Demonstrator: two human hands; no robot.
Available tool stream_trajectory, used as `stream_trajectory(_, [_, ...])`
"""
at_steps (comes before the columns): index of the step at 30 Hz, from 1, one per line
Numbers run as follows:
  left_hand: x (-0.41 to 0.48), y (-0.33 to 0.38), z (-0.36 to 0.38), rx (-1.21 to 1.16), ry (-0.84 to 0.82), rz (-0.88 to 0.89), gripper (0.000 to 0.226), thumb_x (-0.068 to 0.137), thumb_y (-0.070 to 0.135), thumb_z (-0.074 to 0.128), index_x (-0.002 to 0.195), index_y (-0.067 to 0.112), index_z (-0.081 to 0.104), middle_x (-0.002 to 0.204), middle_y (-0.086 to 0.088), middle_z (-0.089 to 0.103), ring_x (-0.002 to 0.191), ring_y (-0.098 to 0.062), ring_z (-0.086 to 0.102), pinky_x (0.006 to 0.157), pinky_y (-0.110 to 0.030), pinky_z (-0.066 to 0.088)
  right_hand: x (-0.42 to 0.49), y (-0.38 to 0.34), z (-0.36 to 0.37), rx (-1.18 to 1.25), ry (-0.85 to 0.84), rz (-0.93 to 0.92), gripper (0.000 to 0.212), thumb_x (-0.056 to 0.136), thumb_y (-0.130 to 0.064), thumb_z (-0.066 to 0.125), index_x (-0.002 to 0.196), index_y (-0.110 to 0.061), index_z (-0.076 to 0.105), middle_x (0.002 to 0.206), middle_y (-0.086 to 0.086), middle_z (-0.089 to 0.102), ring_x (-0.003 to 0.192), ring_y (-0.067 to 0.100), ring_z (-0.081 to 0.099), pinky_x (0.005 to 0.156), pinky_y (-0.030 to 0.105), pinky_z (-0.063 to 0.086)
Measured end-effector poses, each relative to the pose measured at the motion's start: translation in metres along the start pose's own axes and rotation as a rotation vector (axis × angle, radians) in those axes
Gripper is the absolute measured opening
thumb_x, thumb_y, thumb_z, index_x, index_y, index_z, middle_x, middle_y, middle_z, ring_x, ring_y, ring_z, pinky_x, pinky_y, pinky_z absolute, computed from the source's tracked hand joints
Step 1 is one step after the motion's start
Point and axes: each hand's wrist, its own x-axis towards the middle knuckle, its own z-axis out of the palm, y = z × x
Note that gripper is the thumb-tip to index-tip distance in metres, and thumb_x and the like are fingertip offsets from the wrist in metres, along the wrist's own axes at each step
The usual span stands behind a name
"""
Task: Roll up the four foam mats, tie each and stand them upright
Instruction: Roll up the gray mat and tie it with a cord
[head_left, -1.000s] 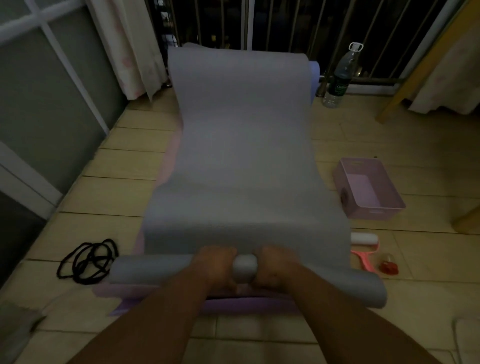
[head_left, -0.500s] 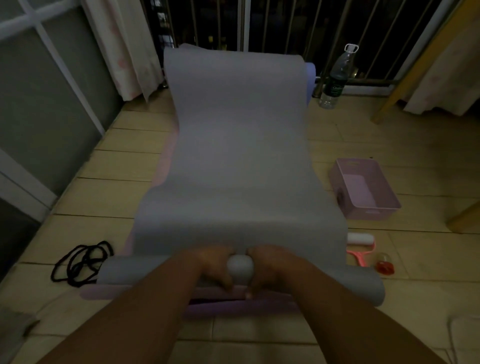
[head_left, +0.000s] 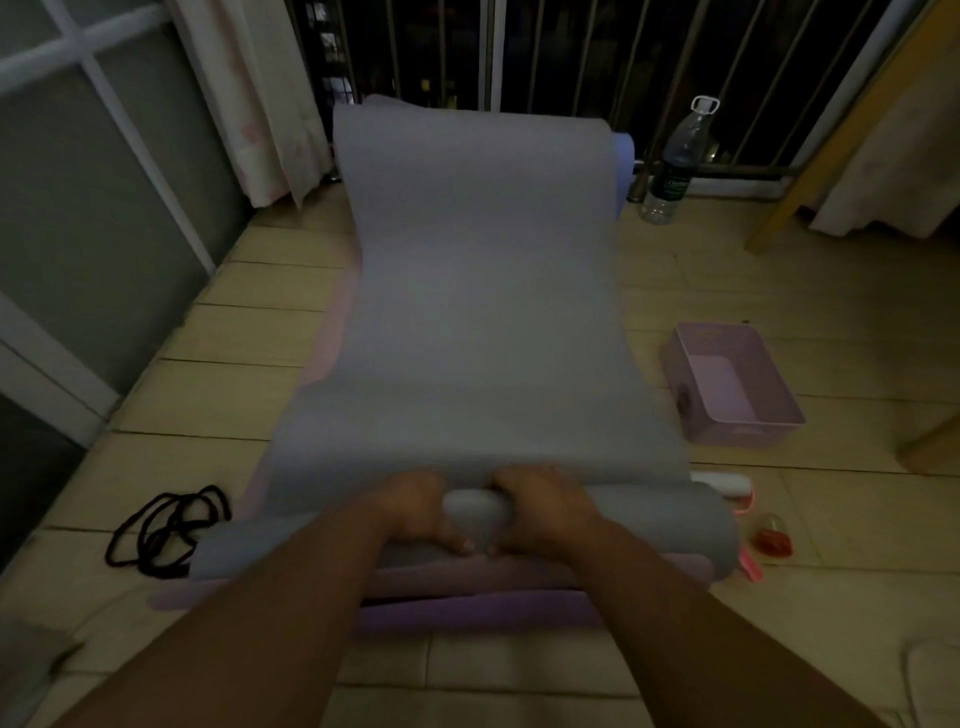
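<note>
A grey foam mat lies stretched along the floor, its far end curving up against the railing. Its near end is wound into a roll lying crosswise in front of me. My left hand and my right hand grip the middle of that roll side by side, fingers curled over its top. Under the grey mat lie a pink mat and a purple mat, their edges showing. A blue mat edge shows at the far right end.
Black cords lie tangled on the tiles at the left. On the right are a pink basket, a white roller with a red handle and a small red item. A water bottle stands by the railing.
The roll has turned a little further up the mat under both hands and looks thicker. My hands stay together at its middle.
</note>
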Motion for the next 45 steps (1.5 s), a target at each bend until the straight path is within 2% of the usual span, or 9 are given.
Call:
stream_trajectory(7, [0.001,0.0,0.0,-0.069,-0.006,0.023,0.093,0.042,0.078,0.075,0.116,0.022,0.068,0.115,0.0,0.069,0.098,-0.018,0.065,0.088,-0.033,0.053,-0.001,0.005,-0.011,-0.044,-0.153,-0.062,0.072,0.075,-0.033,0.074,0.141,-0.033,0.047,0.138,0.002,0.056,0.124,0.026,0.053,0.103,0.035,0.043])
stream_trajectory(11, [-0.001,-0.002,0.0,-0.135,-0.002,0.017,0.08,0.057,0.061,0.083,0.123,0.02,0.063,0.123,-0.001,0.065,0.106,-0.019,0.062,0.09,-0.028,0.049,-0.009,0.006,0.006,-0.19,-0.09,-0.086,0.105,0.064,-0.048,0.078,0.151,-0.033,0.022,0.147,0.003,0.037,0.132,0.028,0.04,0.11,0.04,0.029])
stream_trajectory(15, [-0.003,-0.002,0.003,-0.133,0.008,0.004,0.082,0.062,0.057,0.083,0.13,0.019,0.057,0.133,-0.002,0.059,0.114,-0.019,0.058,0.09,-0.024,0.044,-0.011,0.005,0.022,-0.22,-0.101,-0.072,0.131,0.055,-0.048,0.086,0.154,-0.033,0.001,0.142,0.008,0.038,0.126,0.033,0.043,0.106,0.043,0.033])
stream_trajectory(17, [-0.005,-0.001,0.006,-0.096,-0.014,0.01,0.09,0.065,0.059,0.081,0.138,0.018,0.049,0.141,-0.002,0.052,0.123,-0.021,0.052,0.098,-0.026,0.04,-0.01,0.002,0.023,-0.177,-0.15,-0.051,0.123,0.062,-0.046,0.084,0.155,-0.032,0.004,0.139,0.01,0.046,0.124,0.033,0.049,0.102,0.041,0.04])
stream_trajectory(22, [-0.004,-0.001,0.011,0.116,-0.128,0.11,0.101,0.057,0.061,0.084,0.141,0.031,0.038,0.142,0.0,0.047,0.125,-0.02,0.048,0.105,-0.033,0.039,-0.007,-0.002,0.021,-0.116,-0.254,0.002,0.068,0.07,-0.043,0.078,0.129,-0.028,0.047,0.125,0.006,0.062,0.113,0.029,0.062,0.091,0.038,0.049])
stream_trajectory(28, [-0.004,0.011,0.03,0.262,0.036,0.103,0.081,0.059,0.051,0.083,0.128,0.029,0.045,0.128,-0.002,0.058,0.112,-0.024,0.058,0.093,-0.038,0.048,0.002,0.003,0.021,-0.041,-0.307,0.022,0.088,0.065,-0.043,0.083,0.138,-0.032,0.034,0.132,0.004,0.057,0.116,0.029,0.059,0.092,0.036,0.046])
stream_trajectory(34, [0.003,0.0,0.016,0.099,-0.027,0.035,0.079,0.065,0.041,0.084,0.133,0.018,0.051,0.135,-0.007,0.054,0.119,-0.024,0.054,0.098,-0.031,0.044,-0.007,0.006,0.031,-0.2,0.097,-0.156,0.083,0.068,-0.045,0.073,0.14,-0.031,0.035,0.134,0.003,0.046,0.122,0.028,0.046,0.106,0.04,0.028])
stream_trajectory(39, [0.006,0.0,0.008,0.041,-0.122,0.037,0.084,0.066,0.04,0.086,0.137,0.015,0.048,0.139,-0.009,0.05,0.122,-0.024,0.051,0.1,-0.028,0.041,-0.014,0.004,0.035,-0.27,-0.079,-0.112,0.128,0.058,-0.05,0.084,0.155,-0.026,0.004,0.154,0.006,0.027,0.139,0.03,0.029,0.118,0.05,0.013])
stream_trajectory(45, [-0.004,0.0,0.014,0.093,-0.117,0.1,0.098,0.061,0.054,0.083,0.143,0.034,0.034,0.141,0.001,0.046,0.124,-0.021,0.047,0.104,-0.036,0.038,-0.016,-0.004,0.034,-0.191,-0.09,-0.04,0.077,0.077,-0.053,0.072,0.139,-0.026,0.034,0.125,0.01,0.058,0.112,0.033,0.058,0.093,0.038,0.043])
